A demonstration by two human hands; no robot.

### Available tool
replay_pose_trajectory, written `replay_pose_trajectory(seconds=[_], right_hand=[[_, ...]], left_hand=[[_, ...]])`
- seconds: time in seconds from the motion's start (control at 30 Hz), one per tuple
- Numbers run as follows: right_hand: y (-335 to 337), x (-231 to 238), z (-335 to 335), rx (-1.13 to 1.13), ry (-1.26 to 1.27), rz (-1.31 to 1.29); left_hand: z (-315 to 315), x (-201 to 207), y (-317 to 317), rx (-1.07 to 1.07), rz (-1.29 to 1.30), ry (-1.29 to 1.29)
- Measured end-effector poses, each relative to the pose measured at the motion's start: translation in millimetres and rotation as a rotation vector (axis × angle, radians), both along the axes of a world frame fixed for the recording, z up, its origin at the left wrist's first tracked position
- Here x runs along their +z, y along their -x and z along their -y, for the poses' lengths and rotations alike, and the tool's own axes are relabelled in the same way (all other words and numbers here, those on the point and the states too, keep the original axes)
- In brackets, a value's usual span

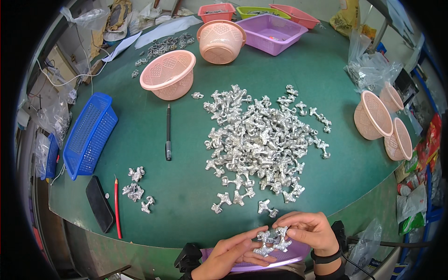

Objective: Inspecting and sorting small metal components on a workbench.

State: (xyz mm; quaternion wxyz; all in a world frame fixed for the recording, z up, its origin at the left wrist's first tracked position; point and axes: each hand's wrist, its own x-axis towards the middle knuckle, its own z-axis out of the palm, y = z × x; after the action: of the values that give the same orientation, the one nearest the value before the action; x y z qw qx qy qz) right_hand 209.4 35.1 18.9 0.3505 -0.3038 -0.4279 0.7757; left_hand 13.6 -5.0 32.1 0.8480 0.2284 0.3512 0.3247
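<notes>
At the table's near edge, my left hand (228, 254) supports a small silver metal casting (263, 243) on its fingers, the thumb lying alongside. My right hand (310, 229) pinches another knobbly silver casting (282, 239) between thumb and fingers, right beside the first. Whether the two castings are joined cannot be made out. Beneath both hands is a purple plastic tray (298, 255), partly hidden by them. Just beyond my fingers lies a loose casting (267, 208). Farther out, a large heap of similar castings (261, 140) covers the middle of the green table (182, 196).
On the left are several separate castings (134, 191), a black phone (99, 204), a red pencil (117, 210), a black pen (168, 135) and a blue basket (91, 135). Pink baskets (169, 77) and a purple basin (273, 35) stand behind the heap; smaller pink baskets (372, 115) are at the right edge.
</notes>
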Motion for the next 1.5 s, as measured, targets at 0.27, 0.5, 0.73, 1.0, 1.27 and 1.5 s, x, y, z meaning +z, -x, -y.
replay_pose_trajectory(seconds=[0.27,0.5,0.73,1.0,1.27,1.5], right_hand=[[0.4,0.4,-0.1,-0.008,-0.006,-0.014],[-0.7,3.4,-0.1,-0.014,-0.027,0.001],[-0.5,6.6,-0.6,-0.020,-0.030,0.026],[-0.6,5.5,-1.0,-0.003,-0.039,0.031],[-0.4,5.4,-0.6,0.008,-0.027,-0.002],[-1.7,0.6,0.6,0.007,-0.037,-0.019]], left_hand=[[2.0,-1.3,-0.6,0.033,-0.003,0.011],[6.5,-6.9,0.0,0.036,-0.054,-0.106],[7.5,-8.0,-0.2,0.043,-0.077,-0.148],[4.5,0.1,-1.2,0.048,-0.100,-0.164],[4.4,-2.9,-1.3,0.050,-0.095,-0.138],[4.7,-4.0,-2.3,0.073,-0.066,-0.076]])
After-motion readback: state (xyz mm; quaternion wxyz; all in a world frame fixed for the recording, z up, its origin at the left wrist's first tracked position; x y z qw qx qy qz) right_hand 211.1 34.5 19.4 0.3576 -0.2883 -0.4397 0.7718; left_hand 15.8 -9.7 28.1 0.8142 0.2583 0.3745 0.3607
